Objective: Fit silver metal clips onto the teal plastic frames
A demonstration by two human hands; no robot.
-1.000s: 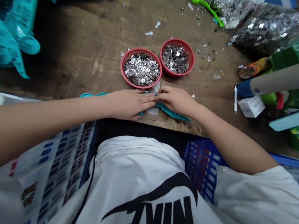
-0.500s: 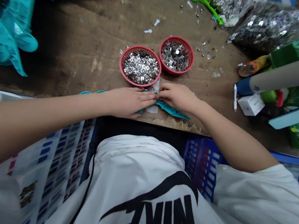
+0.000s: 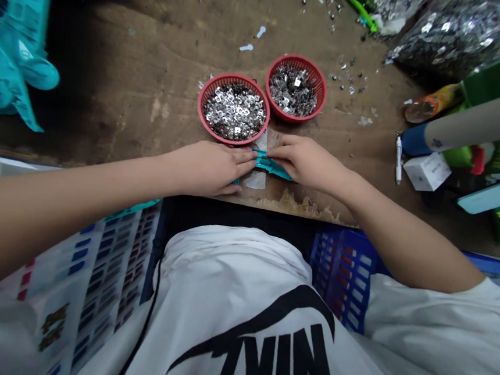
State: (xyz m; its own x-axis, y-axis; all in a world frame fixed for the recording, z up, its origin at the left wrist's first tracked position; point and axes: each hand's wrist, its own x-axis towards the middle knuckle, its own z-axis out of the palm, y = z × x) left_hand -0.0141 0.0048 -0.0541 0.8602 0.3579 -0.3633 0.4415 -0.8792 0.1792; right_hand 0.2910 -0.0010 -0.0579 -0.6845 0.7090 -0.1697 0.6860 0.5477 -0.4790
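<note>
Less of the teal flexible strip (image 3: 273, 167) now juts past the right hand (image 3: 308, 163), whose curled fingers grasp it. The left hand (image 3: 205, 169) touches it fingertip-first, grip unclear. Just above those fingers, a bump could tip the red mesh basket (image 3: 208, 127), spilling silver flakes (image 3: 234, 113).

Two baskets (image 3: 200, 104) of metal pieces (image 3: 234, 113) side by side on the counter (image 3: 132, 84), just behind a strip (image 3: 269, 166) lying between the left hand (image 3: 208, 169) and the right hand (image 3: 308, 163). Bulging bags (image 3: 456, 36) at 1 o'clock; a tube (image 3: 479, 120), a pen (image 3: 398, 159) and a small box (image 3: 426, 171) at 3 o'clock; a heap of gloves (image 3: 8, 44) at 10 o'clock.
</note>
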